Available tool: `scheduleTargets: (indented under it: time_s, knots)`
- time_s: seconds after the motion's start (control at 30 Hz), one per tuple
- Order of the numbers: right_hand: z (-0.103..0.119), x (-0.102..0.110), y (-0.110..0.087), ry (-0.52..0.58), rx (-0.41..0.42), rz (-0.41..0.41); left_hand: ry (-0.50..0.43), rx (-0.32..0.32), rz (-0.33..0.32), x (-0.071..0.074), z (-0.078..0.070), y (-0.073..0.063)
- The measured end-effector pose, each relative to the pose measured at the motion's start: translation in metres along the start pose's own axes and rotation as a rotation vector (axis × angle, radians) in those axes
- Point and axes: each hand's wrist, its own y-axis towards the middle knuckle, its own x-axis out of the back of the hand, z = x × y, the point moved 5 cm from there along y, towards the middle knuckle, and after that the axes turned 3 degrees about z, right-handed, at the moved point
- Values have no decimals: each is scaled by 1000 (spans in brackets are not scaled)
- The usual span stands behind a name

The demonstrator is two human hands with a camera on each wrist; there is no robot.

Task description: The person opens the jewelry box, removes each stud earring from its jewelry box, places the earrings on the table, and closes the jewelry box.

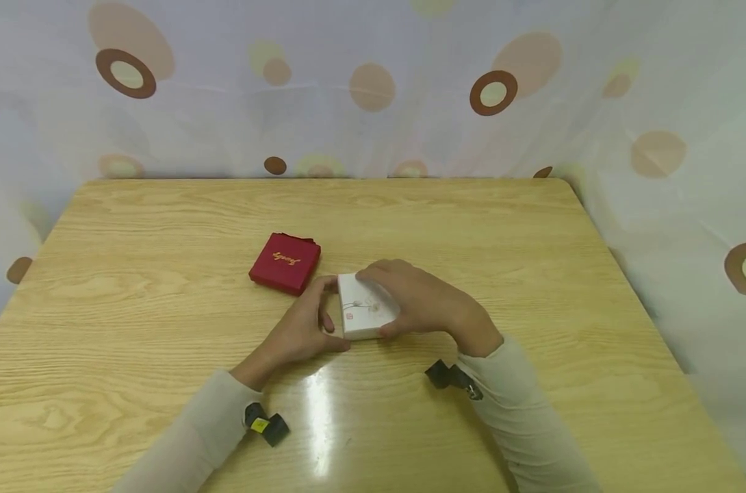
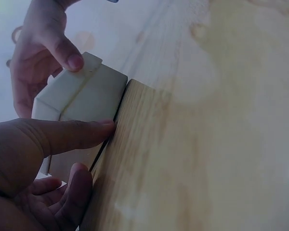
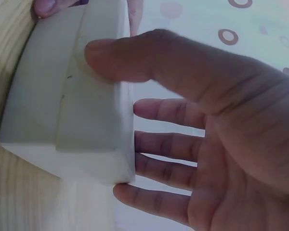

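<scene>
Box (image 1: 362,305) on counter (image 1: 471,233): we should, we think, steady base (image 3: 36,91) by light pinch, keep lid (image 3: 98,108) square, not squeeze. Box is white, squarish, with flower print (image 1: 357,305) on top. Left grip (image 1: 300,330), spread to box width, pinches base; right grip (image 1: 421,299), similarly wide, holds lid. Red box (image 1: 285,263) near left grip.

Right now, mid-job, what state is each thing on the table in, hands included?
White box: on the table, lid on; contents hidden.
Red box: flat on the table, apparently closed.
Left hand: gripping the white box low down.
Right hand: holding the white box, thumb on the lid's side.
</scene>
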Motion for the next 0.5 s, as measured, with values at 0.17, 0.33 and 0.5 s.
scheduleTargets:
  time_s: [0.17,0.33,0.5]
  knots:
    - [-5,9,-1,1,14,-36,13,-8,-13,1,-2,-1]
    - [-17,19,-3,-45,9,-87,23,-8,-24,0,-2,-1]
    - [-41,28,-6,-23,-46,-115,16,-10,-28,0,-2,-1]
